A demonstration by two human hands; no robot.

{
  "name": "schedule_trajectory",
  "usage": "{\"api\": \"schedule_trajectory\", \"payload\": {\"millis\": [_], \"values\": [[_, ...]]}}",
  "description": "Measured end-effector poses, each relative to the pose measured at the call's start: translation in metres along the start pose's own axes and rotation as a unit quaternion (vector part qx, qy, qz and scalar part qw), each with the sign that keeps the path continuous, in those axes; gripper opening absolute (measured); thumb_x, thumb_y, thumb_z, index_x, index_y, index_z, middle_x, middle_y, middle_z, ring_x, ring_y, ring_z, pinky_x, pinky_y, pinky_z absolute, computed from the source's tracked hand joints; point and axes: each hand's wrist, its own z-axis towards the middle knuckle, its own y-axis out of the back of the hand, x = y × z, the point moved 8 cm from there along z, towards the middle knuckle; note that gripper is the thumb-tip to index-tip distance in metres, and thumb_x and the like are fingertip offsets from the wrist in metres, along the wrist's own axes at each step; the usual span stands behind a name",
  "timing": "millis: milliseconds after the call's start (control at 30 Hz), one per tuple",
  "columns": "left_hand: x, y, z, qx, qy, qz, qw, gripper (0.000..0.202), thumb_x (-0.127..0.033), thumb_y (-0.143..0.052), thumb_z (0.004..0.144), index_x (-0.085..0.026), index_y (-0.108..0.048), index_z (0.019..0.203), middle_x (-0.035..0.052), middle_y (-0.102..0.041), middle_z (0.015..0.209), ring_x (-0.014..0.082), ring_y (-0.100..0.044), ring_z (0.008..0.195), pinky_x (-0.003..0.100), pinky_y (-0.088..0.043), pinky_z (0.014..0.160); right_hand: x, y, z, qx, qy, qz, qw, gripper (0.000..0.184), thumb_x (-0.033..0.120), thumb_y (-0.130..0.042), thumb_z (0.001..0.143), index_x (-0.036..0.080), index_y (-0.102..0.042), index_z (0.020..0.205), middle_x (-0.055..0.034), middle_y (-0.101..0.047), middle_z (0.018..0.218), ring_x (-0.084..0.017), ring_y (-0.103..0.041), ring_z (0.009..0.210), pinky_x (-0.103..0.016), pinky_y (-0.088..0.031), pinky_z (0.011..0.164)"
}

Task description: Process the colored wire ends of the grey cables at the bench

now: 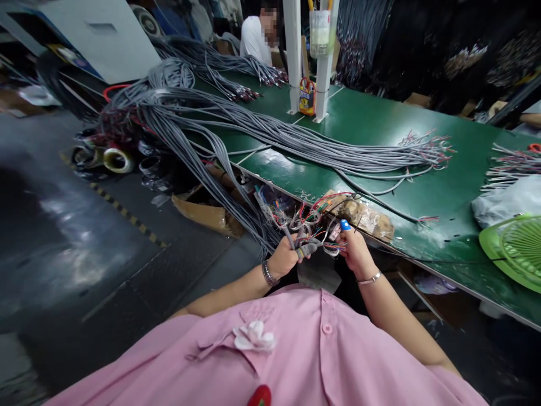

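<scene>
At the front edge of the green table, my left hand [288,255] is closed around a grey cable [309,249], with grey finger covers on some of its fingers. Thin coloured wires [332,246] fan out of the cable's stripped end toward my right hand [354,248]. That hand is closed at the wires, a blue cover on its thumb; its other fingers are mostly hidden. Close by the thumb is a small pale pink block [335,232]. Behind the hands, a tape-wrapped brown block [359,216] lies at the table edge beside tangled loose wires [310,211].
A long bundle of grey cables [270,132] crosses the green table [380,118], partly hanging over its front edge. White posts [291,51] rise from the tabletop. A green basket [513,248] sits at the right. Beyond the table is another person [256,36]. A cardboard box [207,215] stands below.
</scene>
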Motion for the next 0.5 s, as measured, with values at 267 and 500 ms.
{"api": "schedule_trajectory", "payload": {"millis": [267, 500], "values": [[0.006, -0.007, 0.007, 0.015, 0.007, -0.004, 1.000, 0.037, -0.045, -0.075, 0.075, -0.009, -0.072, 0.087, -0.0020, -0.057, 0.058, 0.0033, -0.040, 0.043, 0.018, -0.029, 0.041, -0.011, -0.001, 0.006, 0.020, 0.007, 0.123, 0.992, 0.048, 0.062, -0.072, 0.074, 0.019, -0.053, 0.067, 0.0068, -0.040, 0.052, -0.006, -0.031, 0.042, -0.022, -0.028, 0.039], [0.009, -0.013, 0.006, 0.025, 0.008, 0.013, 1.000, 0.037, -0.045, -0.074, 0.077, -0.010, -0.073, 0.088, -0.0015, -0.057, 0.058, 0.0036, -0.040, 0.044, 0.018, -0.029, 0.041, -0.004, -0.002, 0.004, 0.002, 0.023, 0.121, 0.992, 0.046, 0.059, -0.072, 0.076, 0.019, -0.050, 0.066, 0.0088, -0.033, 0.050, -0.005, -0.024, 0.041, -0.021, -0.020, 0.037]]}}
